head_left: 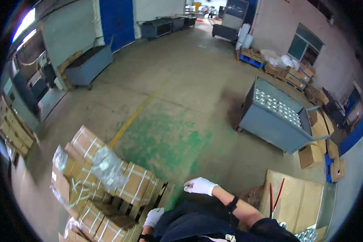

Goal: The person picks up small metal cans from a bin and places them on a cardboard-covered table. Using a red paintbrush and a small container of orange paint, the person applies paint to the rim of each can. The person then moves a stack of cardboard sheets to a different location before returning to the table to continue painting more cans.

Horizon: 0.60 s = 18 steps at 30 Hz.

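Note:
My right hand (200, 186), in a white glove, is held out in front of my body above the floor. Its fingers are loosely stretched, and I see nothing in them. Low and close to my dark clothing is my left hand (154, 217), also white-gloved, beside a wooden pallet (162, 195). Its fingers are too small and turned away to read. Strapped cardboard boxes (137, 183) are stacked on the pallet, with a grey plastic bag (108, 167) lying over them. White strapping (84, 187) lies tangled on the stack.
To the right stands a grey metal cart (270, 125) filled with shiny metal parts (276, 105). Nearer is a large cardboard piece (294, 197) with red rods (275, 195) and metal parts beside it. Another grey cart (90, 66) stands far left. A yellow line (135, 117) crosses the floor.

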Each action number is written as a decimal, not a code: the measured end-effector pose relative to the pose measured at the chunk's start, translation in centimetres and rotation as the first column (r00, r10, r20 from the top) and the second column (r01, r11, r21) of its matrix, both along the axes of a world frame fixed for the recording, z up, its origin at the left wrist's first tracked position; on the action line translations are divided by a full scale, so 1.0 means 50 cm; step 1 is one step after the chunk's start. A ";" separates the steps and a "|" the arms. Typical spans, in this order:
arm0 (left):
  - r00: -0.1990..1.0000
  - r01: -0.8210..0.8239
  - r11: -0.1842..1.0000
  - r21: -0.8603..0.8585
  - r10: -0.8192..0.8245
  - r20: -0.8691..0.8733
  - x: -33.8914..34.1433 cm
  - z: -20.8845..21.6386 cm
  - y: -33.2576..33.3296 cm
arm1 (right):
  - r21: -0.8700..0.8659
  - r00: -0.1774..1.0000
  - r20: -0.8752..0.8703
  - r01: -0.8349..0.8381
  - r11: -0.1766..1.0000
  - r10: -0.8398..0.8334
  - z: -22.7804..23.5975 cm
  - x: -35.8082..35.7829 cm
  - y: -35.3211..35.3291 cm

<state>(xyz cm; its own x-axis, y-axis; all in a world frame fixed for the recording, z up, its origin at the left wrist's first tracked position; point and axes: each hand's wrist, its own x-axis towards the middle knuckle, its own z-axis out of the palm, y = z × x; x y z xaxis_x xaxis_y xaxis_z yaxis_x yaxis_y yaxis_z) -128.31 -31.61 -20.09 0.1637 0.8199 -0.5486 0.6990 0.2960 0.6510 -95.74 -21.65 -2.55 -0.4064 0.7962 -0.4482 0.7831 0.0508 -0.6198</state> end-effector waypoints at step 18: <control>0.724 0.678 0.735 -0.034 -0.675 -0.141 0.695 0.072 0.788 | -0.389 0.103 -0.376 0.884 0.258 -0.921 -0.097 0.699 0.131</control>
